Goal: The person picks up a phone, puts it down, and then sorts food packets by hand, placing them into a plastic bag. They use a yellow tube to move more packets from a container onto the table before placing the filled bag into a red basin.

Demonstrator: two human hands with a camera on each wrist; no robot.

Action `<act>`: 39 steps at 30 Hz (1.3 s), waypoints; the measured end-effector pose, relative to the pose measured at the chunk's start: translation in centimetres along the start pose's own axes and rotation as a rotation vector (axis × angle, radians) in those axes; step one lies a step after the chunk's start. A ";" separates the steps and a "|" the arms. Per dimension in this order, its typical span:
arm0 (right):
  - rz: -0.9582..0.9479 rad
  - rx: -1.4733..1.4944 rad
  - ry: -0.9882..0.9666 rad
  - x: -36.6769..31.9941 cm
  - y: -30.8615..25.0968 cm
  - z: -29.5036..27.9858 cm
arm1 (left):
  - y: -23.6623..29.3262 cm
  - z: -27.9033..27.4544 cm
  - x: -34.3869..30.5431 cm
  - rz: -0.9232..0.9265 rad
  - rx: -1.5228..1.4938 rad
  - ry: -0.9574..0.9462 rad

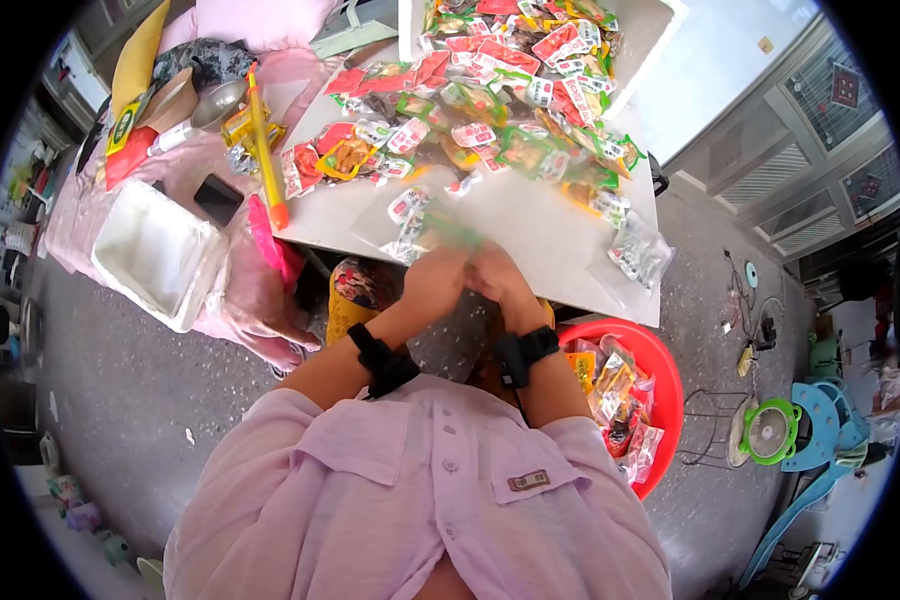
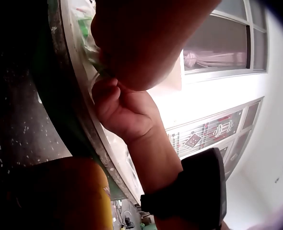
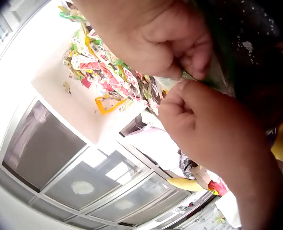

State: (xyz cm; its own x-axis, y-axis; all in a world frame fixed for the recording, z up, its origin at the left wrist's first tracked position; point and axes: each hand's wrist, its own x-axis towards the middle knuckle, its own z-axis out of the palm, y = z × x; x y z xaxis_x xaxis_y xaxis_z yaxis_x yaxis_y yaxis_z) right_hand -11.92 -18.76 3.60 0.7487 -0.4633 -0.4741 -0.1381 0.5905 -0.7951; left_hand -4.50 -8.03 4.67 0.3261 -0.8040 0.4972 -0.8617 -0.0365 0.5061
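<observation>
Both hands meet at the near edge of the white table (image 1: 550, 250). My left hand (image 1: 433, 282) and right hand (image 1: 497, 277) pinch a clear plastic bag (image 1: 440, 232) with green print, blurred in the head view. In the left wrist view the left hand (image 2: 141, 43) fills the top, with the right hand (image 2: 124, 112) curled just below it and the bag (image 2: 86, 28) between them. From the right wrist, the right hand (image 3: 151, 38) and left hand (image 3: 213, 129) grip the bag's edge (image 3: 213, 74). A heap of small snack packets (image 1: 490, 100) covers the table beyond.
A red basin (image 1: 665, 355) with filled bags sits on the floor at my right. A white foam box (image 1: 155, 250), a black phone (image 1: 217, 198) and a yellow-orange stick (image 1: 263, 140) lie to the left on pink cloth. A filled clear bag (image 1: 638, 250) lies near the table's right edge.
</observation>
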 end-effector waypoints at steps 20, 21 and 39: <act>-0.198 -0.079 -0.223 3.1 0.6 1.3 | -1.1 0.2 -1.1 0.103 -0.069 0.031; -0.248 -0.069 -0.268 3.8 1.0 0.7 | -1.2 0.4 -1.2 0.105 -0.049 0.027; -0.901 -0.209 0.353 14.1 -4.9 -18.0 | -1.7 0.8 -1.5 0.083 0.193 -0.033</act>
State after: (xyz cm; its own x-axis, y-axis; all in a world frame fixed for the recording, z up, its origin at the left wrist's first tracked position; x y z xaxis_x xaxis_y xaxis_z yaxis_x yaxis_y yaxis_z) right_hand -12.32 -40.12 -5.98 0.3988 -0.8726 0.2820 0.2511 -0.1919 -0.9488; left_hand -3.85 -7.24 2.55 0.2402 -0.8280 0.5067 -0.9447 -0.0793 0.3183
